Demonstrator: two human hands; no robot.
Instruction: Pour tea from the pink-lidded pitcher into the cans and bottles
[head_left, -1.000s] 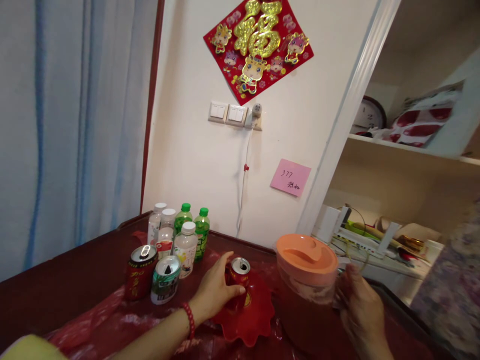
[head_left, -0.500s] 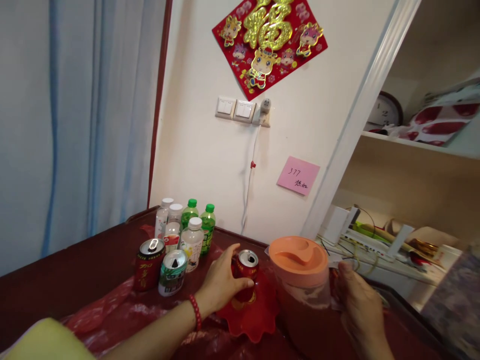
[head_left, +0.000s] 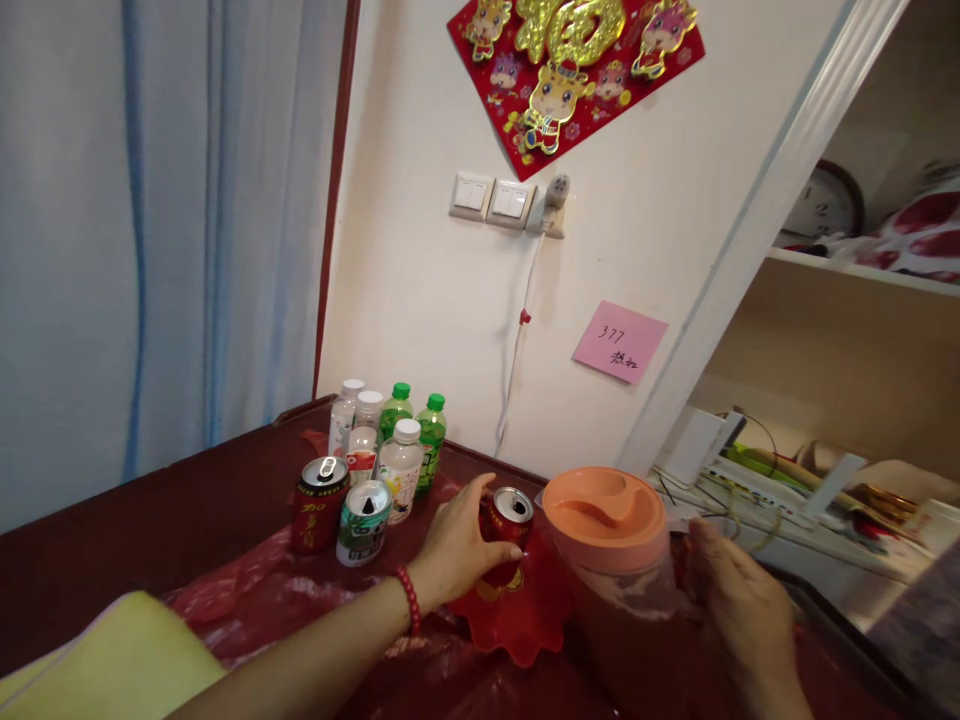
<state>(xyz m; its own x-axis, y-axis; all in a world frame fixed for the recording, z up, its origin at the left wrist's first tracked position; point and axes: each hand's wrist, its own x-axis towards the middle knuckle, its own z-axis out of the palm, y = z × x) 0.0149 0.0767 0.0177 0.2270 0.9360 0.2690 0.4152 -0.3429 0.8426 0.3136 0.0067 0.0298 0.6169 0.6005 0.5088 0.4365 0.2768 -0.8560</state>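
My left hand (head_left: 463,538), with a red bead bracelet at the wrist, is around the side of an opened red drink can (head_left: 510,520). The thumb crosses the can's front; the other fingertips are partly hidden at its far left side. Under the can is a red dish (head_left: 517,625) with a scalloped rim. My right hand (head_left: 739,600) is closed round the handle side of a clear pitcher (head_left: 637,590) with an orange lid (head_left: 606,515). The pitcher stands right beside the dish, its lower part dark against the table.
Left of my hand stand a larger red can (head_left: 319,515), a green-and-white can (head_left: 364,530), white-capped bottles (head_left: 400,475) and green bottles (head_left: 433,440). Red plastic sheeting (head_left: 240,600) covers part of the dark table (head_left: 150,510). A yellow cloth-like thing (head_left: 120,660) lies front left. Shelves (head_left: 847,260) are at right.
The view has shifted, so everything sits slightly to the right and higher. More of the yellow thing shows. Both hands keep their places at the can and the pitcher.
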